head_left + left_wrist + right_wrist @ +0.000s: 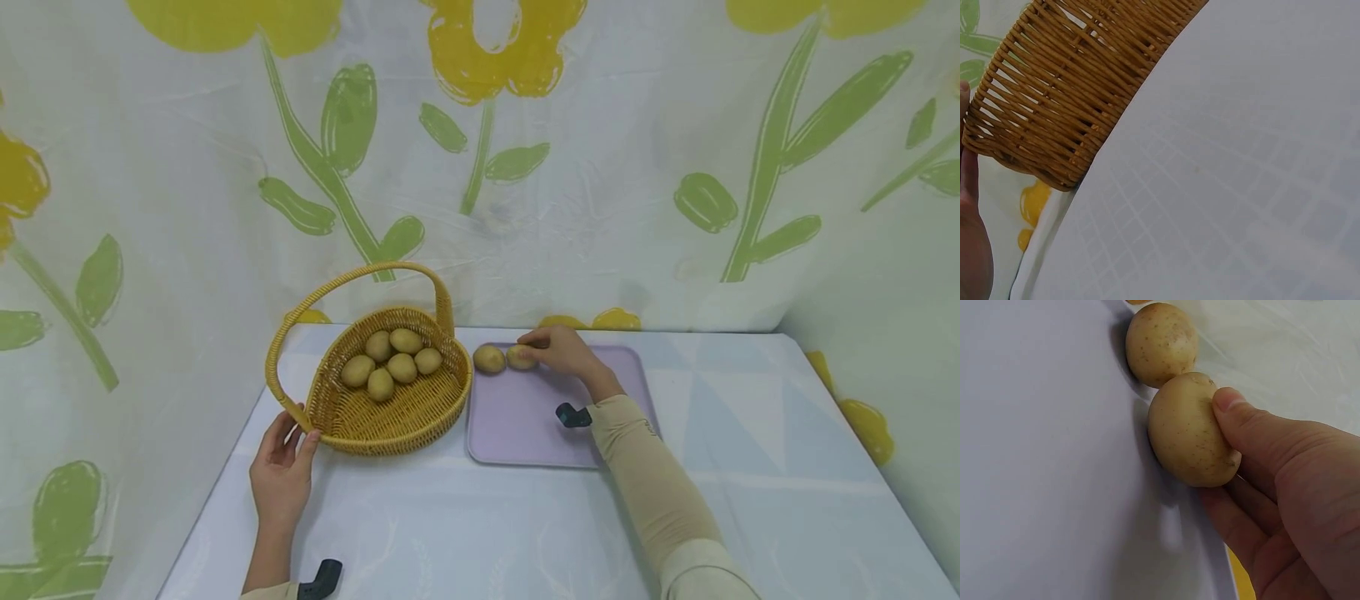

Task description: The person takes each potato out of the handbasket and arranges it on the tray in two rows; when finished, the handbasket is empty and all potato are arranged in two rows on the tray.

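My right hand (pixel 561 352) pinches a potato (pixel 1188 431) between thumb and fingers at the back of a lilac tray (pixel 525 425). Right beside it on the tray sits a second potato (pixel 489 359). To the left stands a yellow wicker basket (pixel 397 425) with a tall arched handle, holding several potatoes (pixel 402 367) toward its back. My left hand (pixel 282 475) grips the basket's rim near the foot of the handle, thumb toward the front. In the left wrist view only the edge of that hand shows, beside the woven basket wall (pixel 1066 87).
The table (pixel 450 533) wears a pale cloth with faint blue and white patterns. A white curtain (pixel 600 183) with yellow flowers and green leaves hangs close behind the table and along its sides. The basket's right side comes up close to the tray's left edge.
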A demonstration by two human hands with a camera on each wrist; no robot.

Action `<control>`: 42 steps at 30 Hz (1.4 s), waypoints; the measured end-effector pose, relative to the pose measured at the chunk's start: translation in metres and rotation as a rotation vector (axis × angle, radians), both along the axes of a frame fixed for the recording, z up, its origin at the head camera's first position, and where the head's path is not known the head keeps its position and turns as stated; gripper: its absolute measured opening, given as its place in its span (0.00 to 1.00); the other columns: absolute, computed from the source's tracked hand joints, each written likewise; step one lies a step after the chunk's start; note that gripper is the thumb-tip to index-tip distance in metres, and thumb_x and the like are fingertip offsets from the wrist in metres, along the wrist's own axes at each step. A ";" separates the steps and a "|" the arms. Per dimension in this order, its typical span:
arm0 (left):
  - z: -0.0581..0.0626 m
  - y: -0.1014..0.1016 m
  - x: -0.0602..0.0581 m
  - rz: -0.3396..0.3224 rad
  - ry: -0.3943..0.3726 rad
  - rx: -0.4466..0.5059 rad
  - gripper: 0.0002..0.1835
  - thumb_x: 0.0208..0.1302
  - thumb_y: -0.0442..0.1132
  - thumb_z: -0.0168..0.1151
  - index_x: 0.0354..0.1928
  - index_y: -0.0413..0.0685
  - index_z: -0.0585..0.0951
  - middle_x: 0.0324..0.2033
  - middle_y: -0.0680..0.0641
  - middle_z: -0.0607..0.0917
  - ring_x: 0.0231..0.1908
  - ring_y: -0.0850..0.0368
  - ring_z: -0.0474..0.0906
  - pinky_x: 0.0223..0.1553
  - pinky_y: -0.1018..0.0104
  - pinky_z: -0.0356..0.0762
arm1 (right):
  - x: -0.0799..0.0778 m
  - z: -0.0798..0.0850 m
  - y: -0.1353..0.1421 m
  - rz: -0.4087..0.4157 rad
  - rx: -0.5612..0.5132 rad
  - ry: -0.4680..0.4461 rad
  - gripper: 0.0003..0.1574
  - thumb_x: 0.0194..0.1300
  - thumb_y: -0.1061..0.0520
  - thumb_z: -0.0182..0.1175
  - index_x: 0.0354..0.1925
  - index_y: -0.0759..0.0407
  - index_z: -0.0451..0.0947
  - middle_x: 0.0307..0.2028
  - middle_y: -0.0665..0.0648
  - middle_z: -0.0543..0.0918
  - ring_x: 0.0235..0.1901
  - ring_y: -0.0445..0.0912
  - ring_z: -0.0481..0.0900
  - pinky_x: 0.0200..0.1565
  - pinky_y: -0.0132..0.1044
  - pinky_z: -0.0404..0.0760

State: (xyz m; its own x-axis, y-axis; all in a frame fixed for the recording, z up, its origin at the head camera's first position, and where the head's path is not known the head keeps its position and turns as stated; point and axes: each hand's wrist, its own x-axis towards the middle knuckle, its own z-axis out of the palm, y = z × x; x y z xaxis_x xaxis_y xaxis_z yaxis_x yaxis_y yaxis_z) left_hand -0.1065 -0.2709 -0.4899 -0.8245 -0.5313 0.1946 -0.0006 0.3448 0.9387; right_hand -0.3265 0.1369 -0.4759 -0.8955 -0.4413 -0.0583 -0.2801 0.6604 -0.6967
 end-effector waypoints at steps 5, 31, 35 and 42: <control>-0.002 0.000 0.000 -0.003 0.002 0.009 0.28 0.69 0.32 0.66 0.70 0.43 0.72 0.66 0.42 0.77 0.60 0.76 0.72 0.64 0.89 0.72 | -0.002 0.001 -0.003 -0.005 0.007 0.009 0.21 0.68 0.46 0.68 0.55 0.53 0.87 0.49 0.56 0.87 0.53 0.51 0.81 0.59 0.48 0.84; -0.001 -0.001 0.000 0.018 -0.014 -0.002 0.29 0.68 0.34 0.67 0.70 0.45 0.72 0.67 0.42 0.77 0.63 0.73 0.73 0.63 0.89 0.72 | 0.004 0.060 -0.002 0.092 -0.315 -0.029 0.20 0.61 0.54 0.75 0.50 0.59 0.88 0.49 0.59 0.90 0.50 0.53 0.88 0.49 0.33 0.90; 0.000 0.000 0.000 0.019 -0.020 -0.005 0.29 0.68 0.35 0.67 0.70 0.47 0.72 0.67 0.43 0.77 0.62 0.73 0.73 0.63 0.89 0.71 | 0.006 0.071 -0.007 0.125 -0.352 -0.033 0.20 0.59 0.55 0.76 0.50 0.58 0.88 0.50 0.59 0.89 0.50 0.51 0.88 0.51 0.31 0.89; -0.001 0.000 0.000 0.018 -0.019 -0.008 0.29 0.69 0.35 0.67 0.70 0.46 0.72 0.67 0.43 0.77 0.62 0.74 0.73 0.63 0.90 0.71 | 0.010 0.090 -0.023 0.182 -0.391 -0.019 0.19 0.58 0.57 0.76 0.49 0.58 0.89 0.50 0.58 0.90 0.48 0.45 0.89 0.53 0.36 0.91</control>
